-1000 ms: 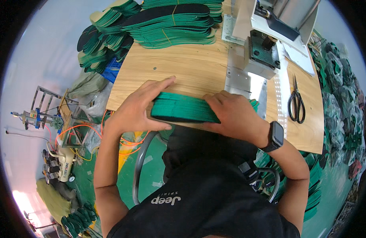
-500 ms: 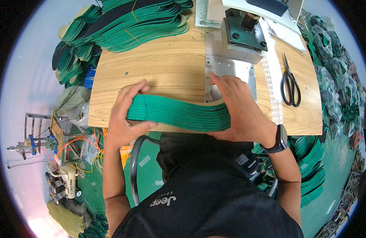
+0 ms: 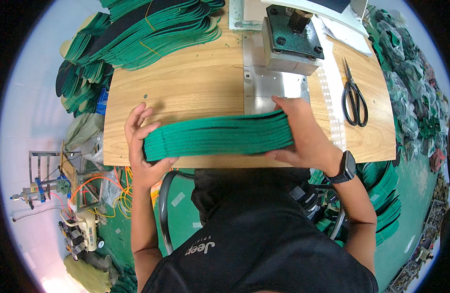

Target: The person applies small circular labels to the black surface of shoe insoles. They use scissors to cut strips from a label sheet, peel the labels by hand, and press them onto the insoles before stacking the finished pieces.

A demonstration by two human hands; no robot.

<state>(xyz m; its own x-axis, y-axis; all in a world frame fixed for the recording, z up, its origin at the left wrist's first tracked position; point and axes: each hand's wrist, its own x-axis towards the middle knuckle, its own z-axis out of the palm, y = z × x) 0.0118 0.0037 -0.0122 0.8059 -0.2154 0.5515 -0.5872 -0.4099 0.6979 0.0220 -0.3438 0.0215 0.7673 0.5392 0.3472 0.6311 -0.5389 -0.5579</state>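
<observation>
Between my two hands is a stack of green insoles (image 3: 217,136), held on its side over the table's near edge, its layered green edges facing up. My left hand (image 3: 146,149) grips the left end, thumb on the near side and fingers round the far side. At the other end my right hand (image 3: 303,134) is closed round the stack, with a dark watch (image 3: 348,167) on that wrist. Beyond the right hand lies a metal plate (image 3: 274,88) fixed on the table.
A press-like metal block (image 3: 291,46) stands at the back of the wooden table (image 3: 186,83). Black-handled scissors (image 3: 354,100) lie at the right. Banded stacks of insoles (image 3: 156,34) fill the back left. A curved metal chair arm (image 3: 164,210) is below the edge.
The stack has gone from a curved bend to nearly straight. My hands have moved farther apart, the left one outward to the left, the right one slightly right.
</observation>
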